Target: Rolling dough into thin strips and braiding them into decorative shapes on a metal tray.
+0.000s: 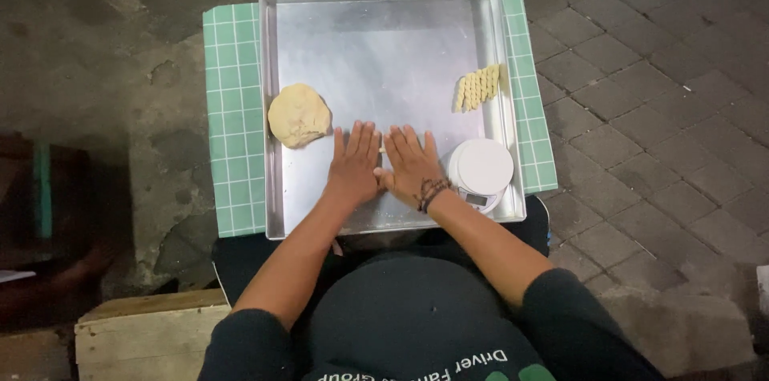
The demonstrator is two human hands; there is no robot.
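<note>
Under my palms, at the lower middle of the frame, I am rolling a small piece of dough; it is hidden beneath my hands, so I cannot tell its shape. My left hand (355, 165) and right hand (410, 166) lie flat side by side on the tray (384, 44), fingers stretched out, gripping nothing. The dough ball (299, 114) sits at the tray's left edge, still large, so I judge most of the work is left. At the right, a short row of twisted sticks (479, 88) lies finished, only a handful. The white scale (481, 173) stands just beside my right wrist. The tray rests on a green checked cloth (234, 108), over dark paving.
</note>
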